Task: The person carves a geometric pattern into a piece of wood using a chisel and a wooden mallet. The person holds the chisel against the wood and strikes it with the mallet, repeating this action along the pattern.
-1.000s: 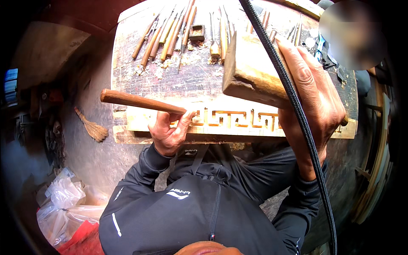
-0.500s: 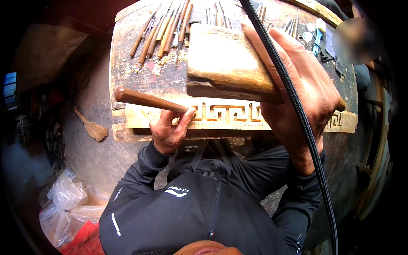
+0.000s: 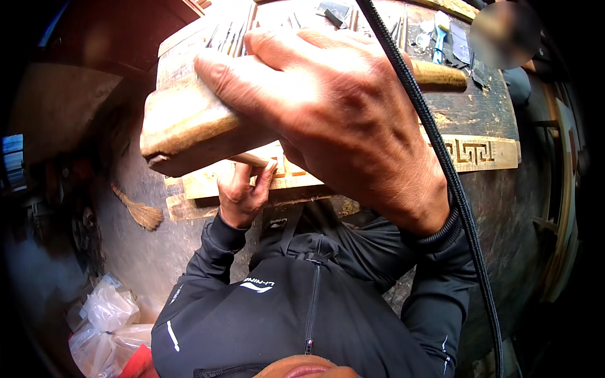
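My right hand [image 3: 334, 120] grips a wooden mallet [image 3: 189, 135], raised large in front of the camera over the chisel. The mallet's handle [image 3: 441, 77] sticks out to the right. My left hand [image 3: 242, 198] pinches a wooden-handled chisel [image 3: 250, 160] at the carved board [image 3: 504, 157], which has a stepped key-fret groove pattern along the near side of the workbench [image 3: 501, 116]. Most of the chisel and the board's middle are hidden behind the mallet and my right hand.
Chisels [image 3: 230, 38] and a blue-handled brush [image 3: 439, 47] lie at the back. A straw broom [image 3: 142, 211] and plastic bags [image 3: 107, 309] are on the left. A black cord [image 3: 450, 170] crosses the view. A blurred person [image 3: 504, 34] is at top right.
My right hand with the mallet has swung left and nearer the camera, now covering much of the bench and the chisel handle. My left hand has stayed near the same spot.
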Demonstrator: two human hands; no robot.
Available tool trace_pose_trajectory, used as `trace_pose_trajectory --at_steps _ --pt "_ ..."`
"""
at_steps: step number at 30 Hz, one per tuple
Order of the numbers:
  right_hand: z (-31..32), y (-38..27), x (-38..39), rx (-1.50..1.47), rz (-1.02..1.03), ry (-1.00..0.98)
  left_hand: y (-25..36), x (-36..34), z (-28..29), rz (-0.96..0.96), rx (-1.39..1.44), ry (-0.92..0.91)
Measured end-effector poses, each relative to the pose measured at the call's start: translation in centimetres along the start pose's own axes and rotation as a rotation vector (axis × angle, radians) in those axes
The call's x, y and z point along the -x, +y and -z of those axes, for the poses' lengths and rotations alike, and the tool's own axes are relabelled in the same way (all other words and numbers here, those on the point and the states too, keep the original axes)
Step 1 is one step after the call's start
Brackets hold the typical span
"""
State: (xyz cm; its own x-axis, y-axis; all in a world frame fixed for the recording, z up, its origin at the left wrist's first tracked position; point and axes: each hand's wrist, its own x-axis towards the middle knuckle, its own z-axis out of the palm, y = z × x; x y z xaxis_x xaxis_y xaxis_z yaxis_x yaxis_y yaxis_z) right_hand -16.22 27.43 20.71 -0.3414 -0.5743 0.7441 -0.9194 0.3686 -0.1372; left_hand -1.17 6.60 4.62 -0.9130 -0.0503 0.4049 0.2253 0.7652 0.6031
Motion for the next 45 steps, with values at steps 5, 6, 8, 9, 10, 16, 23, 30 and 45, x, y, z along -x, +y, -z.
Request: trace_pose_trajectory --at_steps 5,6,8,9,10,16,23,30,45 --pt "0.0 -0.5 0.5 -0.017 -0.099 -0.009 0.2 0.0 -0.3 -0.087 -0.043 0.037" --pt "0.2 -0.9 0.6 -0.017 -0.12 -0.025 0.2 0.0 -0.4 -0.069 -0.039 0.028" --pt "0.5 -1.4 1.3 0.038 -0.102 -0.067 0.1 0.1 -0.4 -0.03 -0.034 0.011" --pt "0.8 -1.3 1.6 0.054 -0.102 -0.088 -0.1 0.1 -0.5 -0.03 -0.03 0.004" --pt "0.9 -1.2 1.9 0.07 -0.101 -0.109 -0.2 0.1 -0.6 -0.029 -0.027 -0.002" --pt "1.7 0.4 5.0 0.173 -0.159 -0.039 -1.5 1.5 -1.9 -0.183 -0.088 0.161" --pt "0.6 3.5 10.3 0.31 -0.213 -0.011 -3.3 4.5 -3.2 -0.146 -0.09 0.136" --pt "-0.1 5.6 16.5 0.417 -0.345 -0.101 -3.4 1.0 -2.2 0.351 0.608 0.506" --pt "0.4 8.2 20.8 0.355 -0.98 -0.242 -6.5 -0.4 0.5 0.559 0.836 0.593"
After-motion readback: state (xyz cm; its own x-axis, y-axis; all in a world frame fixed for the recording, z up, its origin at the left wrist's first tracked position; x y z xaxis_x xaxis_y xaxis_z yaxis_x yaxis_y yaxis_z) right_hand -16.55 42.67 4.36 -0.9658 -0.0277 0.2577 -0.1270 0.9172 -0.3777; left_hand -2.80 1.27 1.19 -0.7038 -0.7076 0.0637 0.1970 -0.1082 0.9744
